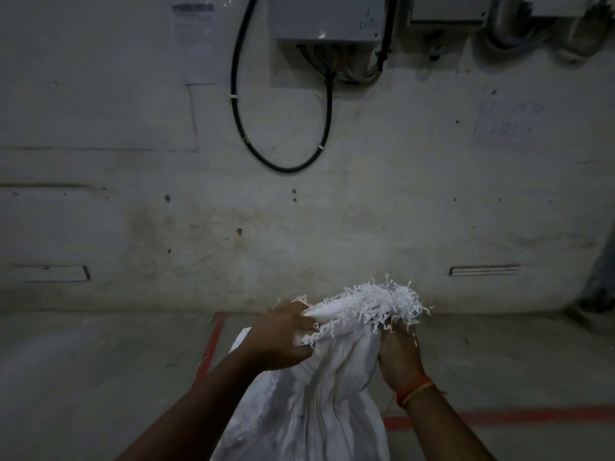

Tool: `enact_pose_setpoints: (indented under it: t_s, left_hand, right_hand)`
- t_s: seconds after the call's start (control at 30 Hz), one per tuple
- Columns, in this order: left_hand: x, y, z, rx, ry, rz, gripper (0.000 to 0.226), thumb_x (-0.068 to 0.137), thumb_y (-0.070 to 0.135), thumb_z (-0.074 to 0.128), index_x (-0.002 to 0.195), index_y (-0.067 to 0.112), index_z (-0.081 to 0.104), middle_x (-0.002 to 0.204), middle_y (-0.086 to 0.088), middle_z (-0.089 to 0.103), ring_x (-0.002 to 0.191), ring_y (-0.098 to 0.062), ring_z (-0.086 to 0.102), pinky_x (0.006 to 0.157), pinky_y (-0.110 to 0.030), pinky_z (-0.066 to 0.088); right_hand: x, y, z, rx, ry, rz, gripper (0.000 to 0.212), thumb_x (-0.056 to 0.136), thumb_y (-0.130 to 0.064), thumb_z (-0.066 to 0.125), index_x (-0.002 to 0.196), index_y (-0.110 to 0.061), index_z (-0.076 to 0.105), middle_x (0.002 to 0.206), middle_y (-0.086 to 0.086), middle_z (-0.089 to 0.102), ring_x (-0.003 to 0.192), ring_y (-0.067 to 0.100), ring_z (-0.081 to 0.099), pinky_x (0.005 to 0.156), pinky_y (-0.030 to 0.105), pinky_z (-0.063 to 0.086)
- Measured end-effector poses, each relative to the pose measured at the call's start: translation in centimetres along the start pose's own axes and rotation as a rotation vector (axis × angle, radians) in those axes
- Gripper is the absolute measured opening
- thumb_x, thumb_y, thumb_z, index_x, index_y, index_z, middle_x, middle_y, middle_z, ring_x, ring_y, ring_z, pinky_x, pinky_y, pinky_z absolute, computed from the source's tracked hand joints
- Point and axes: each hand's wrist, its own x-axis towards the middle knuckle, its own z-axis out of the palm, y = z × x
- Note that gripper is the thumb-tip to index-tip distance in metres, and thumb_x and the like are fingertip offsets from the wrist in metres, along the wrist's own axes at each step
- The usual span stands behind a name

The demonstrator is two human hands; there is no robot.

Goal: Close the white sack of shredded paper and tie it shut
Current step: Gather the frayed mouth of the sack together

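A white woven sack (319, 404) stands on the floor in front of me, its cloth gathered into folds near the top. The frayed mouth of the sack (372, 304) flares out to the right above my hands, with loose white strands hanging from it. My left hand (279, 337) grips the bunched cloth on the left side of the neck. My right hand (399, 354) grips the neck from the right, just under the frayed edge. An orange thread band circles my right wrist. No shredded paper shows; the sack's inside is hidden.
A stained pale wall (299, 211) stands close behind the sack. A grey electrical box (326, 21) with a looping black cable (283, 164) hangs high on it. Red painted lines (499, 417) cross the concrete floor left and right of the sack.
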Motion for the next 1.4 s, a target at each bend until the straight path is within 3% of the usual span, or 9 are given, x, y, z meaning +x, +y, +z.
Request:
enact_pose_setpoints:
  t_s: [0.1,0.17,0.27,0.37,0.57,0.83,0.97,1.17,1.4]
  left_hand:
    - [-0.1,-0.9,-0.2,-0.110,0.113,-0.029,0.031,0.081,0.043,0.071,0.108,0.028,0.076,0.122,-0.001,0.070,0.117,-0.015,0.060,0.089,-0.005,0.034]
    - [0.2,-1.3,-0.6,-0.197,0.197,-0.087,0.024,0.084,0.040,0.075,0.097,0.020,0.077,0.105,0.005,0.073,0.094,-0.003,0.065,0.076,0.002,0.035]
    - [0.8,-1.9,-0.9,-0.334,0.234,-0.149,0.028,0.085,0.043,0.073,0.085,0.016,0.075,0.086,0.006,0.074,0.079,0.010,0.064,0.069,-0.004,0.042]
    - [1.8,-2.2,-0.7,-0.405,0.286,-0.203,0.050,0.078,0.060,0.063,0.080,0.011,0.072,0.079,0.000,0.073,0.078,-0.007,0.070,0.073,-0.027,0.055]
    - [3.4,-0.2,-0.7,-0.379,0.416,-0.201,0.043,0.070,0.054,0.073,0.068,0.012,0.071,0.066,0.004,0.069,0.063,-0.004,0.065,0.063,-0.018,0.047]
    - [4.8,0.2,0.4,-0.318,0.337,-0.064,0.010,0.067,0.026,0.066,0.064,0.016,0.069,0.067,0.008,0.060,0.066,-0.013,0.065,0.062,-0.020,0.040]
    - [4.1,-1.3,0.9,-0.421,0.288,0.039,0.019,0.075,0.036,0.076,0.084,0.019,0.076,0.093,0.003,0.071,0.088,-0.013,0.069,0.078,-0.025,0.053]
    - [0.7,-4.1,2.4,-0.490,0.237,0.040,0.033,0.080,0.042,0.079,0.105,0.022,0.072,0.131,0.008,0.060,0.128,0.005,0.049,0.102,-0.008,0.036]
    - [0.4,-5.0,3.1,-0.603,0.256,-0.215,0.031,0.098,0.023,0.062,0.129,0.023,0.059,0.130,0.012,0.062,0.114,0.005,0.058,0.088,-0.004,0.041]
  right_hand:
    - [0.2,0.8,0.1,0.033,0.023,-0.063,0.050,0.034,0.021,0.085,0.080,0.003,0.076,0.068,0.019,0.074,0.061,0.032,0.074,0.052,0.040,0.058]
    - [0.8,1.5,0.2,0.041,0.005,-0.095,0.038,0.043,0.023,0.071,0.078,0.008,0.075,0.064,0.023,0.071,0.058,0.038,0.072,0.051,0.046,0.058]
    - [1.3,1.7,0.2,0.252,0.041,0.022,0.033,0.059,0.011,0.049,0.081,0.009,0.074,0.072,0.025,0.072,0.066,0.040,0.073,0.060,0.039,0.061]
    - [0.4,-0.4,0.3,0.712,0.010,0.361,0.028,0.085,-0.015,0.056,0.101,0.000,0.073,0.102,0.025,0.071,0.100,0.041,0.068,0.090,0.046,0.055]
    - [-1.4,-4.3,-0.9,0.768,-0.419,0.111,0.041,0.074,-0.034,0.082,0.107,-0.011,0.076,0.110,0.010,0.076,0.105,0.026,0.072,0.094,0.042,0.055]
    - [-1.0,-5.1,1.7,0.622,-0.265,0.096,0.032,0.077,-0.008,0.081,0.103,-0.025,0.073,0.105,-0.011,0.077,0.102,0.006,0.071,0.085,0.016,0.053]
    - [-0.8,-3.5,2.6,0.580,-0.218,0.082,0.040,0.085,0.001,0.070,0.116,-0.025,0.064,0.117,-0.016,0.067,0.105,-0.011,0.063,0.095,0.014,0.048]
    - [-0.7,-1.3,3.3,0.800,-0.096,0.222,0.039,0.076,-0.004,0.074,0.114,-0.006,0.068,0.112,0.006,0.075,0.109,0.026,0.069,0.096,0.040,0.052]
    - [-0.8,0.5,3.6,0.763,-0.103,0.296,0.032,0.081,0.013,0.063,0.113,0.010,0.064,0.108,0.023,0.073,0.103,0.037,0.069,0.088,0.042,0.055]
